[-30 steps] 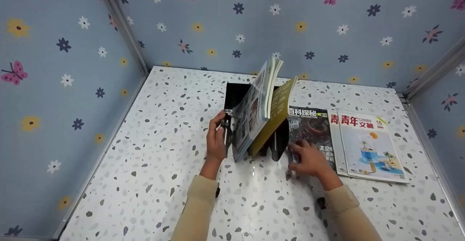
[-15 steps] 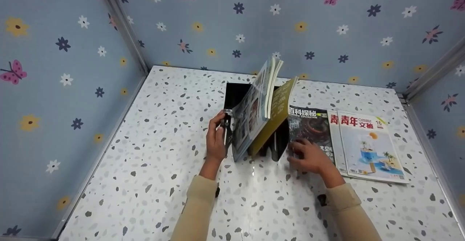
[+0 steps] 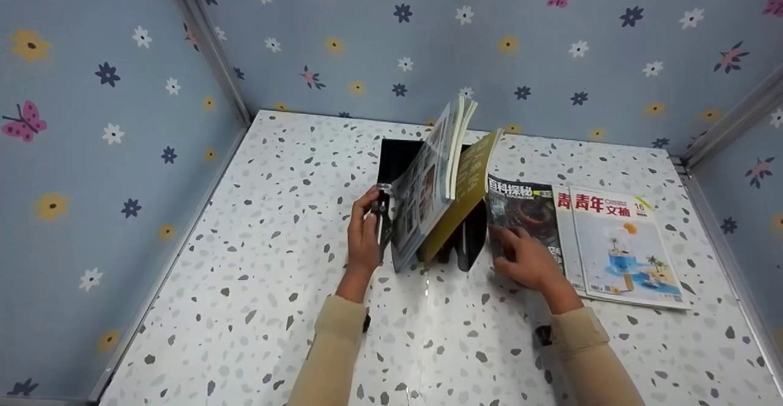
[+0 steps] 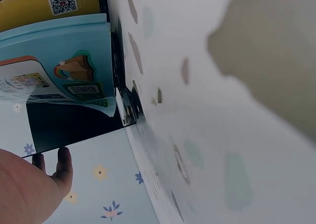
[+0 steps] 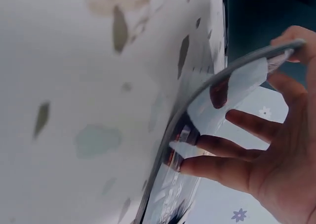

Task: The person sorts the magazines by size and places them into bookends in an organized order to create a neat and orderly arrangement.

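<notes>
My left hand (image 3: 365, 235) grips the left side panel of a black bookend (image 3: 397, 158); in the left wrist view its fingertips show at the black panel's edge (image 4: 74, 128). Light-blue magazines (image 3: 425, 192) and an olive-yellow one (image 3: 468, 177) lean to the right inside it. Just right of the bookend, my right hand (image 3: 529, 262) pinches the left edge of a dark magazine (image 3: 532, 213) with a black-and-red cover. In the right wrist view, thumb and forefinger hold the glossy magazine's (image 5: 212, 103) raised, bent edge, while the other fingers touch or hover by its cover.
Two overlapping pale magazines (image 3: 627, 241) lie flat to the right, partly beside the dark one. Everything stands on a speckled white table (image 3: 275, 259), enclosed by blue flowered panels (image 3: 428, 45) at the back and both sides.
My right hand has shifted slightly away from me and rightward, and the dark magazine's left edge has come up off the table. The left hand and bookend look unchanged.
</notes>
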{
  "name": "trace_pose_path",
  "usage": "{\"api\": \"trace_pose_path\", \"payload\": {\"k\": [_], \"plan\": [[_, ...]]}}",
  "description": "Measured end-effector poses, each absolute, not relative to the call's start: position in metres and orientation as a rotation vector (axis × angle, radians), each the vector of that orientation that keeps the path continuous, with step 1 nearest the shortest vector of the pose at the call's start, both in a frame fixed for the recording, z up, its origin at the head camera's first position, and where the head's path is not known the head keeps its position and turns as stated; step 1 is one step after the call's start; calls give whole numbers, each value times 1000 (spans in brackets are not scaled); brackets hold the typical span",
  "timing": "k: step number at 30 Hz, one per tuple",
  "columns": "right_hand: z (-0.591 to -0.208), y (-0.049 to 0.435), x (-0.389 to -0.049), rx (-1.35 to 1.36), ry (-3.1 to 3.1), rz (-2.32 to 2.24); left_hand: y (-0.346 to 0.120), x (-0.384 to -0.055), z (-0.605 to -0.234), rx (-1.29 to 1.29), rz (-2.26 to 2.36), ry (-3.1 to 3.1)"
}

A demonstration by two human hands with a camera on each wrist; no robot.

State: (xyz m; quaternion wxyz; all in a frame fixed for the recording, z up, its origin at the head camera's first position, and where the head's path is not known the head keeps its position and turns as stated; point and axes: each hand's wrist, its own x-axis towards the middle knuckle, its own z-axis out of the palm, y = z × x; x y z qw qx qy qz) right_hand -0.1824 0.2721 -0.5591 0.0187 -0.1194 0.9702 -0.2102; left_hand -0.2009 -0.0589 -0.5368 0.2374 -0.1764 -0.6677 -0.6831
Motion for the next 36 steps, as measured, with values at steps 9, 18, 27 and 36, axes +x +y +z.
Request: {"api": "trace_pose_path", "payload": {"k": [9,18,27,36], "plan": [[-556,278,-192,-296,2991,-760,-59,-204,-540,-516,-1882,-1789],[-553,278,-203,-116,2988,-813,-59,-203,-538,-509,-1905,-1792],[-553,278,-209,33,3045,-846,-60,-202,-536,-497,-1896,-1816],[-553,281,-212,39,3063,-851,-59,-204,-541,-499,-1896,-1796]]}}
